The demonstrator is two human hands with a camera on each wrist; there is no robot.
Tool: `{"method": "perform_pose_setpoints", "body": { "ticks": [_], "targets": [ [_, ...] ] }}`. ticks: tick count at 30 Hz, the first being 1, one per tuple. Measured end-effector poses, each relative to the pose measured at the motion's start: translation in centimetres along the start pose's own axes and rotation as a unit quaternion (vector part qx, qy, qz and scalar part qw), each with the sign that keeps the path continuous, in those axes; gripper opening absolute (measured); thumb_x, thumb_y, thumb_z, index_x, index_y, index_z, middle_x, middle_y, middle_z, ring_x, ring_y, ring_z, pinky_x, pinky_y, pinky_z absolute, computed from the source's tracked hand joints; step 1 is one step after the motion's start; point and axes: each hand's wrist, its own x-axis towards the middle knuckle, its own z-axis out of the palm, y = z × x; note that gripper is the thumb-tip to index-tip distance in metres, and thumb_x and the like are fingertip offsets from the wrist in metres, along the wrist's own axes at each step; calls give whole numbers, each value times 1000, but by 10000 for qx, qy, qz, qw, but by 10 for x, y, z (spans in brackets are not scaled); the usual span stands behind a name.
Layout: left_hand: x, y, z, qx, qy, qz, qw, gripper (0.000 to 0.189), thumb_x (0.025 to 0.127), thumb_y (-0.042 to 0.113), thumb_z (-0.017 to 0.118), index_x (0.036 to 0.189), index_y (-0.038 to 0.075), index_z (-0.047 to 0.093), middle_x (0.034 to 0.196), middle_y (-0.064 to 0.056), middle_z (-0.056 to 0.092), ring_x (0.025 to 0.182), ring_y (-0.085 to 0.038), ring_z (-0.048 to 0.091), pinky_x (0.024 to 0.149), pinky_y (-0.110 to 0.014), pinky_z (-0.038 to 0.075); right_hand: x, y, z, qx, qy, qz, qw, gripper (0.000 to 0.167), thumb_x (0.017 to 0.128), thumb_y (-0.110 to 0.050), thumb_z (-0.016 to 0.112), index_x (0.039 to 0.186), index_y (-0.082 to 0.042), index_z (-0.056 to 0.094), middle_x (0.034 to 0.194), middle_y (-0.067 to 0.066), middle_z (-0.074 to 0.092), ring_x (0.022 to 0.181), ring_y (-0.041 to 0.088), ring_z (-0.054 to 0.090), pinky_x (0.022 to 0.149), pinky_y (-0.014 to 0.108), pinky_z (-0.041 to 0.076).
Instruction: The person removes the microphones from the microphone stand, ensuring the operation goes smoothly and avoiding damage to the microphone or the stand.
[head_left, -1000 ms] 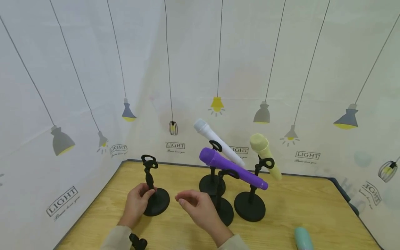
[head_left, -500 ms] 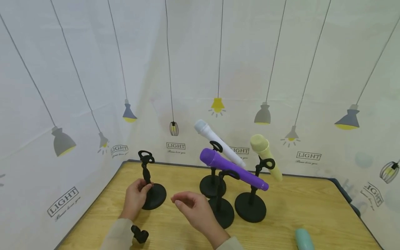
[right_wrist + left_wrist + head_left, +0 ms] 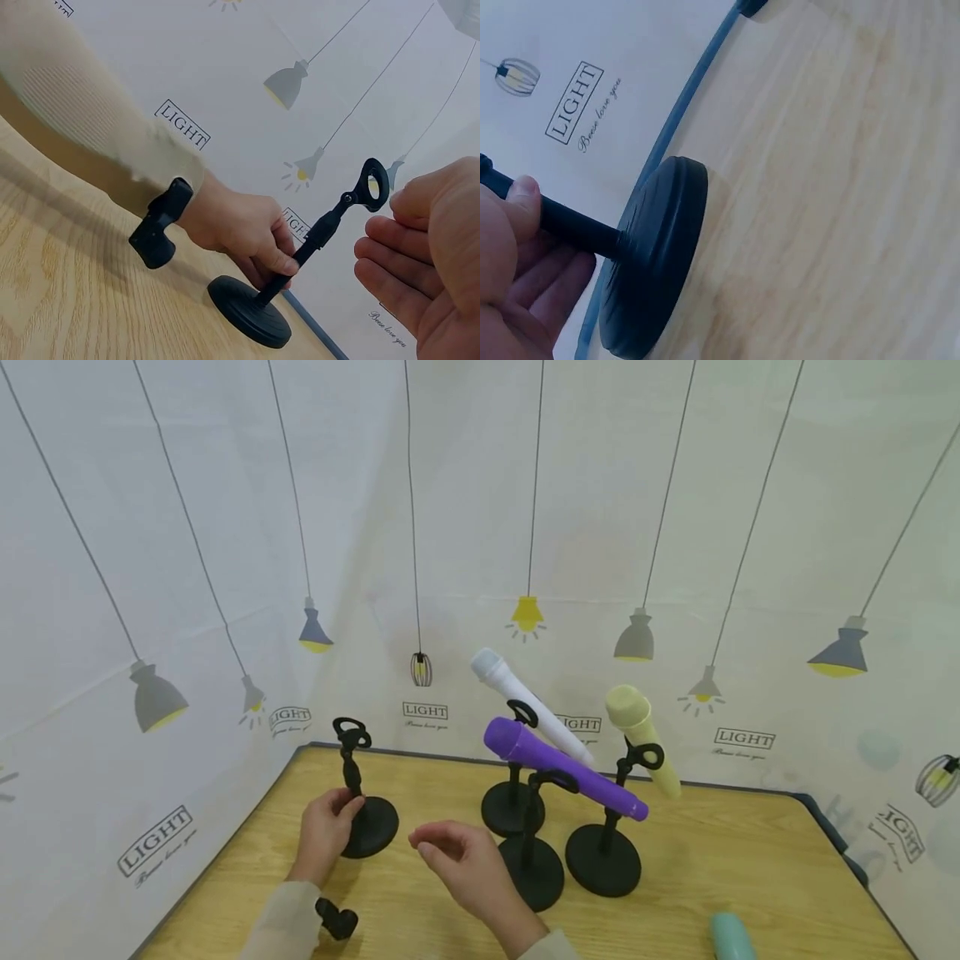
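My left hand (image 3: 324,832) grips the upright pole of a black microphone stand (image 3: 352,772), thumb and fingers around it just above the round base (image 3: 652,262). The stand's clip (image 3: 373,184) at the top holds nothing. To the right, my right hand (image 3: 468,867) hovers with loosely bent fingers and nothing in them. Behind and beside it stand three more black stands: one bears a white microphone (image 3: 536,706), one a purple microphone (image 3: 566,768), and one a pale yellow microphone (image 3: 637,727). The right hand partly hides the purple microphone's stand base (image 3: 536,872).
A pale teal object (image 3: 731,937) lies at the table's front right, cut off by the frame. A black device (image 3: 337,920) sits at my left cuff. The wooden table (image 3: 712,852) meets a white curtain printed with lamps (image 3: 465,527) at its back and sides.
My left hand has shifted the stand slightly back and left across the table, then slowed. My right hand has drifted a little left. The microphones on their stands stay in place.
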Motion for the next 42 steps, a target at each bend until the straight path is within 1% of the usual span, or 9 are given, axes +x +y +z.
{"method": "perform_pose_setpoints", "body": {
  "ticks": [6, 12, 15, 17, 20, 24, 29, 35, 42],
  "targets": [
    [-16, -6, -1, 132, -148, -155, 9997, 39, 108, 21, 68, 137, -6, 67, 134, -28, 72, 122, -43, 71, 102, -55, 59, -5, 5, -3, 3, 47, -79, 10000, 19, 106, -21, 71, 120, -10, 80, 120, 7, 81, 113, 21, 76, 97, 30, 62],
    [-30, -3, 4, -49, 431, -203, 9989, 33, 108, 22, 68, 127, -4, 68, 125, -28, 73, 113, -40, 72, 96, -51, 61, -8, 7, -9, -66, 103, -191, 9997, 21, 106, -20, 71, 121, -7, 80, 121, 9, 81, 112, 20, 77, 94, 26, 62],
    [-34, 0, 7, -87, 676, -150, 9976, 25, 109, 20, 66, 120, -2, 70, 118, -25, 74, 106, -36, 72, 87, -40, 60, -10, 8, -12, -76, 170, -207, 9996, 21, 106, -20, 71, 120, -7, 79, 121, 11, 81, 112, 19, 77, 93, 21, 60],
    [-37, 1, 9, -230, 680, -84, 9974, 21, 108, 17, 67, 117, -1, 71, 113, -22, 75, 101, -32, 73, 83, -30, 58, -12, 9, -14, -89, 209, -212, 9995, 22, 106, -21, 71, 120, -6, 79, 121, 12, 81, 111, 16, 76, 91, 17, 59],
    [-42, 2, 14, -516, 358, 69, 9980, 16, 107, 15, 69, 113, 1, 73, 108, -17, 76, 95, -21, 73, 77, -20, 56, -15, 10, -17, -96, 261, -204, 9994, 22, 106, -21, 71, 120, -6, 79, 121, 12, 81, 109, 11, 76, 90, 16, 57],
    [-51, 6, 24, -756, -252, 192, 9966, 13, 106, 14, 71, 111, 2, 75, 106, -11, 78, 92, -12, 71, 77, -20, 57, -19, 10, -21, -94, 308, -225, 9992, 23, 106, -20, 71, 120, -4, 79, 120, 14, 81, 109, 16, 78, 89, 16, 58],
    [-60, 16, 38, -881, -890, 311, 9916, 15, 105, 15, 72, 115, 5, 77, 114, -7, 80, 103, -16, 73, 85, -22, 58, -24, 8, -29, -186, 337, -303, 9988, 24, 107, -22, 71, 121, -4, 78, 120, 14, 81, 112, 26, 78, 89, 16, 58],
    [-69, 33, 53, -1260, -1676, 371, 9771, 24, 107, 16, 70, 125, 2, 74, 122, -9, 79, 115, -22, 74, 96, -28, 61, -32, 7, -44, -213, 503, -183, 9983, 25, 106, -20, 72, 124, -3, 77, 123, 14, 80, 115, 31, 77, 89, 16, 58],
    [-77, 54, 67, -1494, -2376, 340, 9592, 32, 108, 24, 68, 132, 3, 72, 128, -9, 77, 121, -24, 72, 102, -37, 61, -45, 4, -63, -225, 830, -12, 9963, 21, 104, -21, 74, 121, -9, 79, 121, 11, 81, 114, 26, 77, 91, 16, 57]
  ]
}}
